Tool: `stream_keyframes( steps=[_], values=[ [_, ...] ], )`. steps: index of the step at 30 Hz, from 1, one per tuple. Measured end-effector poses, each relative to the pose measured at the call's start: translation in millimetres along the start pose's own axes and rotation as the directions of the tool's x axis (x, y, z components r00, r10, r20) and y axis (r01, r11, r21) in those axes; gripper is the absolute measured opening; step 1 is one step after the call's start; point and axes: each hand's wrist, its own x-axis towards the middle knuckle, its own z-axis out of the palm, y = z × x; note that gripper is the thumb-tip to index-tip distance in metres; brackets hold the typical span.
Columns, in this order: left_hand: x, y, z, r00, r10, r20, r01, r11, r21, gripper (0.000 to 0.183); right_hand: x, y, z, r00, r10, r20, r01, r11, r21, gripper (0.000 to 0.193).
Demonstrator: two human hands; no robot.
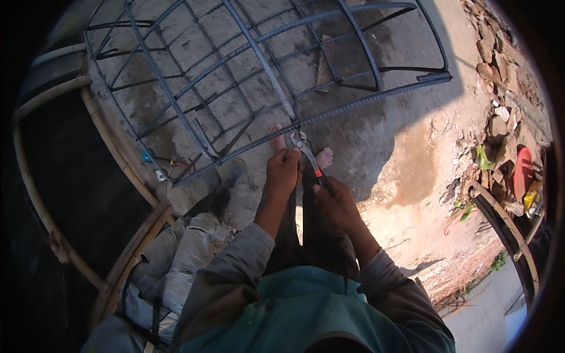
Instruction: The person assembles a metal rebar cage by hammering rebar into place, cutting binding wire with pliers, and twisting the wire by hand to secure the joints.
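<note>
My right hand (336,203) is closed around the red-banded handle of a pair of pincers (310,156). The round metal head of the tool points away from me, close to the near bar of a steel rebar cage (259,144). Close by on the left, my left hand (283,172) is closed just below the pincers' head, thumb and fingers pressed together. What it pinches is too small or hidden to make out. The cage of ribbed bars and square-bent rods lies across the floor ahead of both hands.
At my left is another person's leg in pale trousers (191,247) and dark boots. A tool with blue and red parts (168,162) lies by the cage's left corner. Bamboo poles (112,138) edge a dark area at left. Broken bricks (497,70) and a red sandal-like piece (522,170) lie right.
</note>
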Motion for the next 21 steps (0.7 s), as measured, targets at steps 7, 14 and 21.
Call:
stream_keyframes(
  steps=[7, 14, 21],
  values=[
    [-0.6, -2.1, 7.7, 1.000, -0.007, 0.004, 0.007, 0.997, -0.072, 0.032, -0.4, -25.4, -23.3, 0.999, 0.006, 0.046, -0.005, 1.000, -0.008, 0.021],
    [7.8, -2.2, 15.9, 0.999, 0.009, -0.035, -0.013, 0.993, -0.114, 0.031, 10.7, -41.0, -39.9, 0.989, 0.106, 0.103, -0.093, 0.987, -0.129, 0.028],
    [9.8, -16.2, 24.9, 0.993, 0.018, -0.114, -0.037, 0.985, -0.166, 0.034, -2.9, -3.3, -7.9, 0.968, 0.082, 0.237, -0.207, 0.794, 0.572, 0.051]
  ],
)
